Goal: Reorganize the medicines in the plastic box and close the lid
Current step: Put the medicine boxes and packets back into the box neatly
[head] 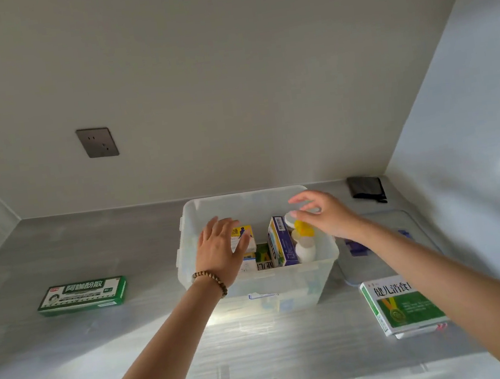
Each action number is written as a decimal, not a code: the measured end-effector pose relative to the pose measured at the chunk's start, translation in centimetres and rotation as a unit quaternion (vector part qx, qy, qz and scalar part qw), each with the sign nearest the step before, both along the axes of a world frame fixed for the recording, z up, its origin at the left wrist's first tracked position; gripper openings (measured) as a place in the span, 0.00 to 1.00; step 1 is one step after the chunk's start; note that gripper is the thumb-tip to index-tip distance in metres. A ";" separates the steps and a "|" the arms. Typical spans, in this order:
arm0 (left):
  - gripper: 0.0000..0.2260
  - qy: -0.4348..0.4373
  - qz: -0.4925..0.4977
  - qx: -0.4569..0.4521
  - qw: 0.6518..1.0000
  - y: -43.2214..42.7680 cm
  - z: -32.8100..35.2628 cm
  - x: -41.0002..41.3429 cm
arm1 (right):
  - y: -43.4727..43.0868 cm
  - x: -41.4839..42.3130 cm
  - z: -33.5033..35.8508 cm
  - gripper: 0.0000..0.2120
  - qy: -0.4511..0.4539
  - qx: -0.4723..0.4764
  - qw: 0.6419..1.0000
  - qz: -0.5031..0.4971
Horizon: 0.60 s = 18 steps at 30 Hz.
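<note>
As if to rearrange the medicines (pixel 280 242) in the plastic box (pixel 289 285), left hand (pixel 220 251) and right hand (pixel 327 216) hover over them, loose-fingered and empty.

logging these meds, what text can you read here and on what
"阿咖酚散": on the flat green box, left of the plastic box.
"健儿消食", the rest hidden: on the green and white box, to the right.
Print on the purple box and the yellow box inside: too blurred to read.
</note>
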<state>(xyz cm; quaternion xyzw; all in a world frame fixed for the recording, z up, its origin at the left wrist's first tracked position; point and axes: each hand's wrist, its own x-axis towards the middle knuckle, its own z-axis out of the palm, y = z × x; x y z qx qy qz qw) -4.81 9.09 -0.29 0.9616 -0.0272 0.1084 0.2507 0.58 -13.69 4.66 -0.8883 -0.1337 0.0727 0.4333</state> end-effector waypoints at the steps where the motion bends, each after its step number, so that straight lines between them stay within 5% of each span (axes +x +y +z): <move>1: 0.30 -0.007 -0.013 -0.003 1.000 -1.6 0.5 0.0 | -1.9 -0.4 0.6 0.14 -0.017 -0.009 1.000 -0.010; 7: 0.22 -0.034 -0.078 -0.036 0.996 -12.2 1.1 -0.9 | -13.9 -3.9 1.1 0.17 -0.050 -0.131 0.989 -0.044; 18: 0.21 0.094 -0.142 -0.037 0.985 -25.0 -4.5 -4.2 | -27.7 -9.2 -7.9 0.29 0.127 -0.175 0.966 -0.144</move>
